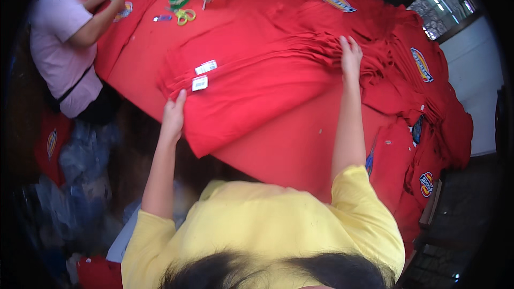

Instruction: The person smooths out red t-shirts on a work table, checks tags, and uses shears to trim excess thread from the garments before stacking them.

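- The person in the yellow shirt is leaning over a worktop (300,144) draped in red cloth and is working a stack of folded red garments (251,80).
- The left hand (174,115) is gripping the stack's near-left corner, fingers curling over the fabric edge just below two white paper tags (202,76).
- The right hand (350,56) is lying flat with fingers spread and released, pressing on the bunched folds at the stack's far-right end; it is pinching nothing that I can make out.
- The stack is lying in the middle of the worktop, its long axis running from near-left to far-right between the two hands, the tagged end pointing towards the left hand.
- To handle it well, I judge that both ends should be pulled and smoothed evenly, keeping the layered edges aligned so that no layer is slipping off the near edge.
- More red garments with oval printed patches (420,64) are heaping at the right.
- A second person in a pale shirt (61,48) is working at the far-left corner, near yellow-handled scissors (184,16).
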Tool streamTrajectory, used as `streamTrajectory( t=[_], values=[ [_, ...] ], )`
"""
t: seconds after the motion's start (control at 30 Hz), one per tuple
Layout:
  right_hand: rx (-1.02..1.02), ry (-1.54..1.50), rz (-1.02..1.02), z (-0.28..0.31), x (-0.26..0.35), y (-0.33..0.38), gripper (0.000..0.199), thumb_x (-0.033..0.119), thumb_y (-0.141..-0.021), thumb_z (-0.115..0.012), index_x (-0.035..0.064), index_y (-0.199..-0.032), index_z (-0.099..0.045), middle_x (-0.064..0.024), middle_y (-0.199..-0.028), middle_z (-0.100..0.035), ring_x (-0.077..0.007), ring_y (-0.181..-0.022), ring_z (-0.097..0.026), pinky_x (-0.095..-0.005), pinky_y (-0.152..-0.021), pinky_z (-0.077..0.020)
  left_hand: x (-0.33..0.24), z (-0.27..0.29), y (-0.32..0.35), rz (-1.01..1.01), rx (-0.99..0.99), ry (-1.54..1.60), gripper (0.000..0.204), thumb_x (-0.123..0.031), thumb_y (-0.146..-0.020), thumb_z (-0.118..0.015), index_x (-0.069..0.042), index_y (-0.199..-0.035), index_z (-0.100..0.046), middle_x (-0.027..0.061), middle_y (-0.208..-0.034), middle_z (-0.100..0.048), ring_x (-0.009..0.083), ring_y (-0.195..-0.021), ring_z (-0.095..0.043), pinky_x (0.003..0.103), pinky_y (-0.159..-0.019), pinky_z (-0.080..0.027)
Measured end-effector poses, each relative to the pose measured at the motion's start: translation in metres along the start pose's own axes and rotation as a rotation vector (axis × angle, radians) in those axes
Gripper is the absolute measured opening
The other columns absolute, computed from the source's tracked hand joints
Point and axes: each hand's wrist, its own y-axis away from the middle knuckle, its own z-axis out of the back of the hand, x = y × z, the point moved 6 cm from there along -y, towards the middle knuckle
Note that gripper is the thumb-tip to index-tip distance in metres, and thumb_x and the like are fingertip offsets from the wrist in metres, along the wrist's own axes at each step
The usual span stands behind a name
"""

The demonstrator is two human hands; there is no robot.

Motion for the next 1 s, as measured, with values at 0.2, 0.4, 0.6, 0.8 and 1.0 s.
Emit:
streamTrajectory(
  t=[0.2, 0.4, 0.6, 0.8, 1.0],
  values=[
    [-0.09, 0.827, -0.039, -0.092, -0.007, 0.039, 0.058, 0.054, -0.093, -0.036, 0.0205, -0.141, -0.037, -0.0128, -0.151, -0.024, -0.0328, -0.137, -0.024, -0.0611, -0.102, -0.0247, 0.021, 0.011, -0.002, 0.325, 0.109, 0.238, 0.048, -0.028, -0.093, -0.057, 0.002, -0.127, -0.043, 0.0106, -0.117, -0.059, 0.0214, -0.106, -0.058, 0.033, -0.093, -0.046],
    [-0.164, 0.735, -0.035, -0.08, -0.004, 0.042, 0.057, 0.052, -0.094, -0.039, 0.0192, -0.141, -0.037, -0.0112, -0.15, -0.027, -0.0307, -0.135, -0.027, -0.0546, -0.105, -0.0224, -0.07, 0.003, 0.0, -0.729, -0.077, -1.114, 0.056, -0.016, -0.068, -0.075, -0.005, -0.117, -0.05, 0.0144, -0.113, -0.052, 0.033, -0.103, -0.049, 0.044, -0.088, -0.04],
    [-0.459, 0.812, 0.324, -0.085, 0.054, 0.041, 0.054, 0.033, -0.088, -0.056, 0.0192, -0.138, -0.041, -0.0082, -0.141, -0.039, -0.0285, -0.116, -0.044, -0.0521, -0.093, -0.0318, -0.062, -0.038, -0.044, -0.855, 0.329, -1.192, 0.024, -0.016, -0.076, -0.068, -0.005, -0.097, -0.062, 0.0103, -0.091, -0.057, 0.0263, -0.088, -0.055, 0.038, -0.077, -0.043],
    [-0.133, 0.214, 0.683, -0.175, 0.177, -0.009, 0.017, 0.011, -0.083, -0.059, 0.01, -0.098, -0.065, -0.0104, -0.102, -0.061, -0.0292, -0.1, -0.051, -0.0397, -0.088, -0.0399, -0.071, -0.055, -0.071, -0.733, 0.354, -1.267, 0.012, -0.016, -0.079, -0.065, -0.006, -0.075, -0.06, 0.0108, -0.071, -0.06, 0.0282, -0.069, -0.06, 0.04, -0.064, -0.046],
    [0.127, -0.052, 0.578, -0.32, 0.272, -0.125, 0.022, 0.016, -0.083, -0.061, 0.0021, -0.1, -0.065, -0.019, -0.098, -0.064, -0.0382, -0.091, -0.061, -0.0437, -0.081, -0.0475, -0.056, -0.057, -0.074, -0.739, 0.415, -1.193, 0.009, -0.011, -0.079, -0.061, -0.004, -0.079, -0.055, 0.0103, -0.075, -0.053, 0.0265, -0.074, -0.055, 0.038, -0.064, -0.046]
  ],
)
